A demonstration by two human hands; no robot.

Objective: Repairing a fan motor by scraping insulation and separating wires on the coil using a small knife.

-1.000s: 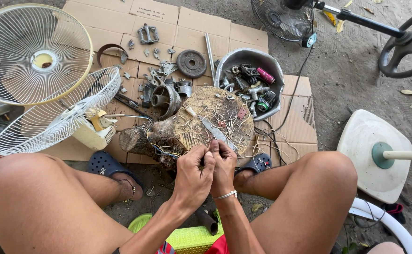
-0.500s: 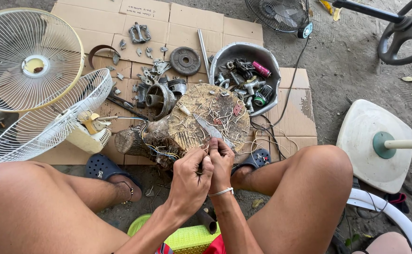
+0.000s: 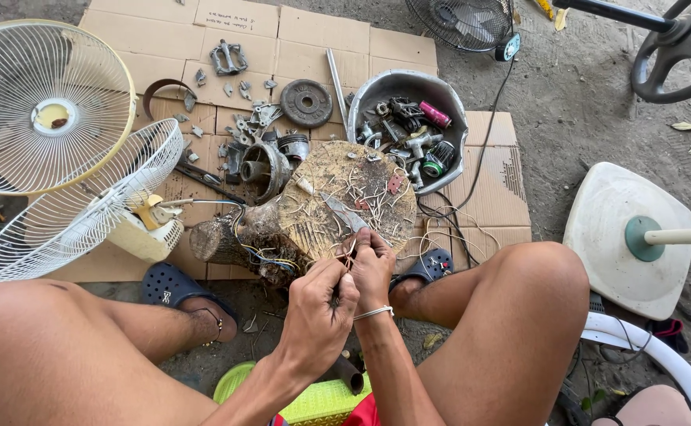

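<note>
My left hand (image 3: 319, 304) and my right hand (image 3: 373, 268) are pressed together over the near edge of a round wood stump (image 3: 337, 207). Both pinch a thin reddish wire (image 3: 348, 254) between their fingertips. A knife blade (image 3: 344, 213) lies on the stump just beyond my fingers, among several cut wire scraps. A bundle of coloured wires (image 3: 260, 254) hangs down the stump's left side. My right wrist wears a thin white band.
A metal bowl (image 3: 449, 160) of small parts sits behind the stump on flattened cardboard (image 3: 298, 35). Fan guards (image 3: 46, 106) and a fan motor (image 3: 150, 225) lie at left. A white fan base (image 3: 625, 233) stands at right. Metal parts litter the cardboard.
My hands have stayed at the stump's near edge, working the thin wire with small finger motions. The view has shifted slightly.
</note>
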